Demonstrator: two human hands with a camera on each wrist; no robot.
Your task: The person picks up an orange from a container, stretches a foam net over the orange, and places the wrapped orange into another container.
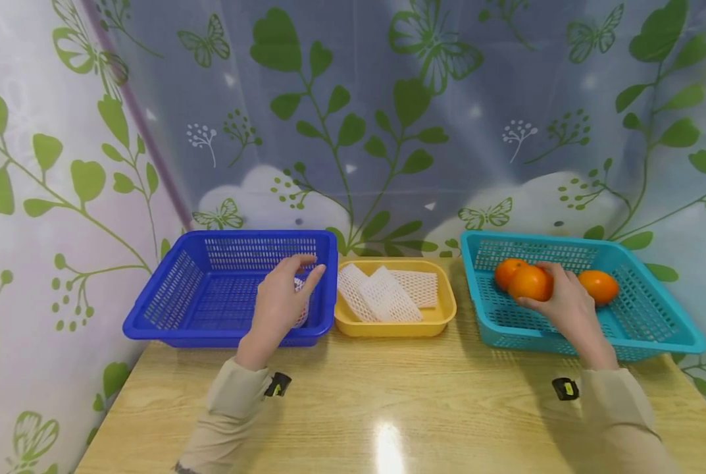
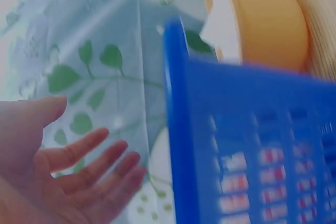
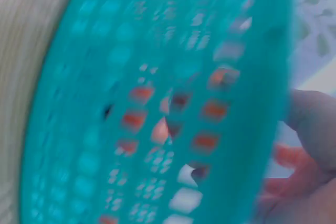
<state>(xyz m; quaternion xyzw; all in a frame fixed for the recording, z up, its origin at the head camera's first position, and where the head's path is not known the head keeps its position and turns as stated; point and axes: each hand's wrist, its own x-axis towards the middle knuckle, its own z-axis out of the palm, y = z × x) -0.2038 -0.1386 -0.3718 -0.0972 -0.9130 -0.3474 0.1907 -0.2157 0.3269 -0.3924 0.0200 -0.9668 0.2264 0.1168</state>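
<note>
My left hand (image 1: 278,296) is over the right side of a blue basket (image 1: 228,263), thumb and fingers spread apart with nothing between them. Below it in that basket lies a thing in white foam netting (image 1: 301,309), mostly hidden by the hand. Reddish colour shows behind the basket holes in the left wrist view. Over in the teal basket (image 1: 489,322), my right hand (image 1: 566,299) grips an orange (image 1: 529,283) between thumb and fingers. One orange (image 1: 508,268) sits just behind it, and another orange (image 1: 599,288) lies right of the hand.
Between the two baskets stands a yellow tray (image 1: 394,329) with several white foam net sleeves (image 1: 388,296). All three containers rest on a wooden table (image 1: 358,401). A patterned curtain (image 1: 353,131) hangs close behind them.
</note>
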